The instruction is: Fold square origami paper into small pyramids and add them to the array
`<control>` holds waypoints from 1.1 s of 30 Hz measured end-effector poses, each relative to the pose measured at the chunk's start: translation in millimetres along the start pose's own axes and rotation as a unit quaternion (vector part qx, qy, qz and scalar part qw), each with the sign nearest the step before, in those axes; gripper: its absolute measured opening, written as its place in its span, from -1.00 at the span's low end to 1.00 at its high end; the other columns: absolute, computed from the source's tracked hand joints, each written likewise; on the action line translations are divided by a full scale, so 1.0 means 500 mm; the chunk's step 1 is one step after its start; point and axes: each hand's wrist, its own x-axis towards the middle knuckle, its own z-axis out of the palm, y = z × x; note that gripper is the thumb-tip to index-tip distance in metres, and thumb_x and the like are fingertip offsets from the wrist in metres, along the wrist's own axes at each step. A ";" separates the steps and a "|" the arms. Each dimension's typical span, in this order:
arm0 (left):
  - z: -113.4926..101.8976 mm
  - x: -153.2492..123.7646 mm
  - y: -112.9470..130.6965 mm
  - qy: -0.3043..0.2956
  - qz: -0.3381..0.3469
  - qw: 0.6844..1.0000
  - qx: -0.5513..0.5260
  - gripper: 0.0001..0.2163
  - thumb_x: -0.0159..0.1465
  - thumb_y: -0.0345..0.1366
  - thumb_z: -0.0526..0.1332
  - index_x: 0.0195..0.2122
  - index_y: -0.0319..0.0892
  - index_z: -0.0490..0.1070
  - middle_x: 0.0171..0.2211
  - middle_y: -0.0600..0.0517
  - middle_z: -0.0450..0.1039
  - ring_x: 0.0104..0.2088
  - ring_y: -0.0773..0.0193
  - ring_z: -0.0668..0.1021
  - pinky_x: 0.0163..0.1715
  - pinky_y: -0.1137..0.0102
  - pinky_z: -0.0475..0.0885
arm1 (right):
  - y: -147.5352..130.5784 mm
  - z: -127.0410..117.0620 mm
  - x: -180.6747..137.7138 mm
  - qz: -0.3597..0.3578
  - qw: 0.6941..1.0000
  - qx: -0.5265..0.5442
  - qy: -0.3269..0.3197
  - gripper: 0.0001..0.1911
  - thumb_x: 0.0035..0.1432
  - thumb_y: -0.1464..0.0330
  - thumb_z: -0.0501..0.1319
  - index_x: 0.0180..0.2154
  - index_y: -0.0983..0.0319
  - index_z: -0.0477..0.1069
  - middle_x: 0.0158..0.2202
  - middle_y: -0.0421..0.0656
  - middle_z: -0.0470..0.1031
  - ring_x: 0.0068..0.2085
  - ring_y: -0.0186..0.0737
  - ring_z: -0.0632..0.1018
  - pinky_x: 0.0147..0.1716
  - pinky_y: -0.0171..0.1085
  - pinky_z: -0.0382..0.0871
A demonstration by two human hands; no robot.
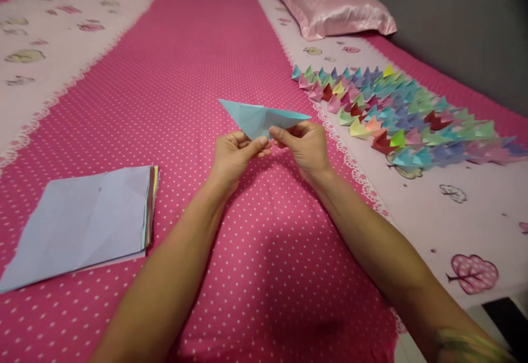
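A light blue folded paper point(251, 118) is held up over the pink dotted sheet, its long edge at the top and a pointed corner out to each side. My left hand point(235, 157) pinches its lower edge, thumb in front and fingers behind. My right hand point(305, 143) grips the lower right part, the thumb pressed on the front near the middle. Both thumbs almost meet at the bottom of the paper. Some fingertips are hidden behind it.
A stack of coloured paper sheets point(91, 220) lies at the left, a pale lilac one on top. Rows of small folded paper boats point(396, 113) in many colours spread across the right side. A shiny pink pillow point(334, 8) lies at the back right, near a grey wall point(449, 27).
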 end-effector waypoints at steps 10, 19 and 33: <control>-0.015 0.005 0.001 0.015 -0.034 0.999 -0.002 -0.80 -0.08 -0.29 0.38 -0.47 -0.30 0.48 -0.54 0.03 0.50 -0.54 0.42 0.49 -0.40 0.49 0.39 | 0.000 -0.019 0.019 0.000 0.997 0.037 0.070 -0.80 -0.10 0.23 0.33 -0.49 0.23 0.45 -0.60 -0.29 0.45 -0.54 -0.42 0.47 -0.49 -0.38 0.38; -0.021 0.019 0.006 0.117 -0.040 0.980 -0.155 -0.92 0.09 -0.42 0.28 -0.50 -0.30 0.40 -0.59 0.10 0.43 -0.59 0.54 0.44 -0.50 0.65 0.37 | 0.003 -0.007 0.005 -0.025 0.998 0.054 0.012 -0.83 0.04 0.25 0.23 -0.42 0.21 0.52 -0.49 -0.22 0.55 -0.49 -0.38 0.52 -0.48 -0.35 0.41; -0.023 0.012 0.020 0.055 -0.060 0.979 -0.189 -0.90 0.23 -0.42 0.13 -0.45 -0.27 0.30 -0.62 0.14 0.30 -0.68 0.58 0.34 -0.76 0.71 0.15 | -0.005 -0.003 -0.013 -0.059 0.989 0.095 -0.101 -0.79 0.02 0.21 0.24 -0.51 0.21 0.47 -0.59 -0.25 0.46 -0.57 -0.40 0.44 -0.54 -0.36 0.33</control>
